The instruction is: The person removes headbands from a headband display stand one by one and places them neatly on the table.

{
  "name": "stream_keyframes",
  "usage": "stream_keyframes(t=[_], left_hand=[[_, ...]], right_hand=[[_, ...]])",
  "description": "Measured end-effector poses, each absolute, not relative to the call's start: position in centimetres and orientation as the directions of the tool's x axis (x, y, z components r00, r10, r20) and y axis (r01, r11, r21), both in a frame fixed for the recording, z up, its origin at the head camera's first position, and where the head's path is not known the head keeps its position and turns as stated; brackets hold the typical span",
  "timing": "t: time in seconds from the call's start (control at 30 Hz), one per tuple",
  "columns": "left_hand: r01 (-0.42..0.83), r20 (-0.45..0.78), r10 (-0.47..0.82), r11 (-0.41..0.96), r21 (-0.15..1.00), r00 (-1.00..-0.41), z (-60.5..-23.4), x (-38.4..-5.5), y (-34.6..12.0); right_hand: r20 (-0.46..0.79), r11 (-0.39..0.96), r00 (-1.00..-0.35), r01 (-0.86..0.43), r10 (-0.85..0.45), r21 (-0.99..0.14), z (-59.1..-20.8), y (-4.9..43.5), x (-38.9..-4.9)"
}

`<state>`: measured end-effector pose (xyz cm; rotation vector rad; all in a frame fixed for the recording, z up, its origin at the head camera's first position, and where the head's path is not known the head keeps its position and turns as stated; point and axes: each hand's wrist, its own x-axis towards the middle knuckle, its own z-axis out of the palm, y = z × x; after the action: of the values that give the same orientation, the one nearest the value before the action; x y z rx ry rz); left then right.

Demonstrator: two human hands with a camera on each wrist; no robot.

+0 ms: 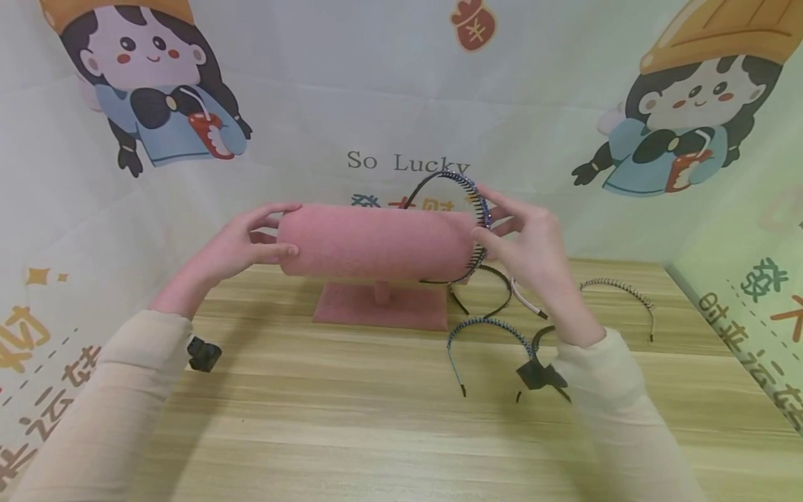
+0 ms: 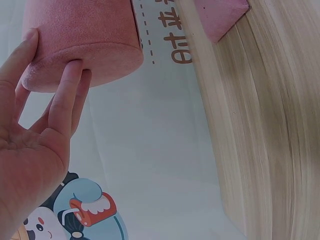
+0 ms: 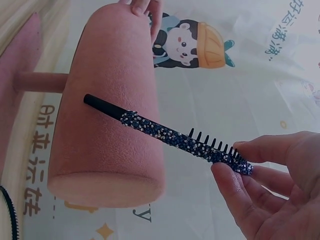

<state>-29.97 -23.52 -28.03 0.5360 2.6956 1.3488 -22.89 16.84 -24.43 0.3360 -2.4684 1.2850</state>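
Observation:
A pink plush-covered headband stand has a thick horizontal roll point(image 1: 376, 240) on a short post and a flat base point(image 1: 341, 307). My left hand point(image 1: 232, 240) grips the roll's left end, thumb in front and fingertips on top and against the end face point(image 2: 100, 65). In my right hand point(image 1: 533, 240), thumb and fingers pinch a black toothed headband point(image 3: 170, 137) covered in dark blue and silver glittering stones. The headband's arch stands at the roll's right end, one black tip in front of the roll and the other side behind it.
Several headbands lie on the wooden table point(image 1: 314, 418) to the right: a blue one point(image 1: 489, 322), a black one point(image 1: 509, 282), a pale one point(image 1: 527, 300) and a beige wavy one point(image 1: 617, 283). A printed cloth point(image 1: 301, 125) stands behind and at both sides.

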Motion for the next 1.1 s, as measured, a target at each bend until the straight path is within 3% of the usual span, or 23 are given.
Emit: stream_keyframes(t=[1.1], left_hand=[[0.256,0.076,0.325,0.559,0.789,-0.943,-28.2,-30.1,-23.6]], right_hand=[[0.507,0.562,-0.855,-0.475,-0.112,-0.677,-23.3,18.6,-21.6]])
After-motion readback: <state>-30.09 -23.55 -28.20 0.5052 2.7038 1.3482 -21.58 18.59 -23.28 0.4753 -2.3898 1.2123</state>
